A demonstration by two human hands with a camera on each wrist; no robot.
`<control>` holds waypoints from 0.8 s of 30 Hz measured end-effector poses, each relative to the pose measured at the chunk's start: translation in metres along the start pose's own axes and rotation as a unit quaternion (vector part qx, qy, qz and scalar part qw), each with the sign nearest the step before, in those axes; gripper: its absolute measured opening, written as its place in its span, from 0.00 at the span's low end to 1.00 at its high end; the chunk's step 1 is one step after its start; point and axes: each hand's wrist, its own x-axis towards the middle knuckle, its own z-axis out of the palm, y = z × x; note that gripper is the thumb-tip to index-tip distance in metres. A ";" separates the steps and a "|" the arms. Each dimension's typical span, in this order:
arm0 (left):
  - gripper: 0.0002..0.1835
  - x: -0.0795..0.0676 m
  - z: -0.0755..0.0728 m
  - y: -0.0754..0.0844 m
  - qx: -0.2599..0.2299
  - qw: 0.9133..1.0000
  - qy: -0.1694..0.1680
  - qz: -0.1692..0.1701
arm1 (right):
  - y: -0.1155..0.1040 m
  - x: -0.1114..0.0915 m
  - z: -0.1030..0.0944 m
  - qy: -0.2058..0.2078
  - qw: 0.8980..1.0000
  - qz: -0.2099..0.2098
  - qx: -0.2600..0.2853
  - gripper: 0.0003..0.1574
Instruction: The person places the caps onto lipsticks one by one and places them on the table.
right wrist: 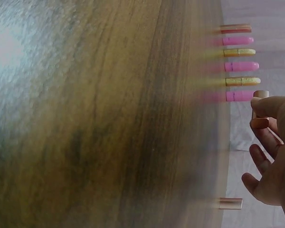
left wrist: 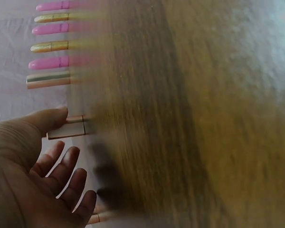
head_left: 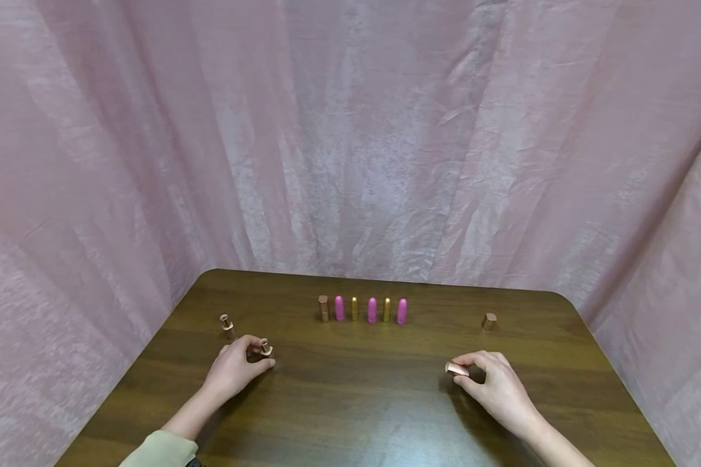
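Note:
In the head view, my left hand (head_left: 233, 368) is beside an uncapped rose-gold lipstick tube (head_left: 266, 348) standing on the table. Its thumb and index finger lie on either side of the tube, spread wider than it; whether they touch it is unclear. In the left wrist view the thumb overlaps this tube (left wrist: 72, 128) and the other fingers fan out. My right hand (head_left: 496, 388) pinches a rose-gold lipstick cap (head_left: 457, 369), tilted sideways, between thumb and fingertips. A second uncapped tube (head_left: 226, 325) stands farther left. Another cap (head_left: 489, 321) stands at the right.
At the back middle of the wooden table (head_left: 350, 402) stands a row: a capped rose-gold lipstick (head_left: 324, 309), then pink bullet-shaped tubes (head_left: 372, 310) alternating with slim gold ones (head_left: 354, 309). A pink curtain (head_left: 374, 143) hangs behind the table.

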 end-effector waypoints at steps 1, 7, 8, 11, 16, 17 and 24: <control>0.21 0.000 0.001 0.000 0.004 1.000 0.004 0.003 | -0.001 0.000 0.000 -0.003 1.000 0.002 0.000 0.19; 0.16 0.000 0.002 -0.001 0.018 1.000 0.015 0.012 | -0.002 0.001 -0.001 -0.005 1.000 0.003 0.002 0.19; 0.16 0.000 0.002 0.000 0.016 1.000 0.016 0.010 | -0.002 0.001 -0.001 -0.004 1.000 0.001 0.002 0.19; 0.14 0.000 0.001 0.004 0.013 1.000 0.023 0.013 | -0.002 0.002 0.000 0.002 1.000 -0.006 0.001 0.19; 0.13 -0.002 -0.003 0.025 0.000 0.998 0.032 0.055 | -0.003 0.003 -0.001 0.007 1.000 -0.010 0.001 0.19; 0.13 -0.002 -0.004 0.030 0.000 0.997 0.033 0.064 | -0.003 0.003 -0.001 0.006 1.000 -0.009 0.001 0.19; 0.13 -0.007 -0.001 0.064 0.018 0.989 0.045 0.142 | -0.007 0.005 -0.002 -0.002 1.000 -0.002 0.006 0.19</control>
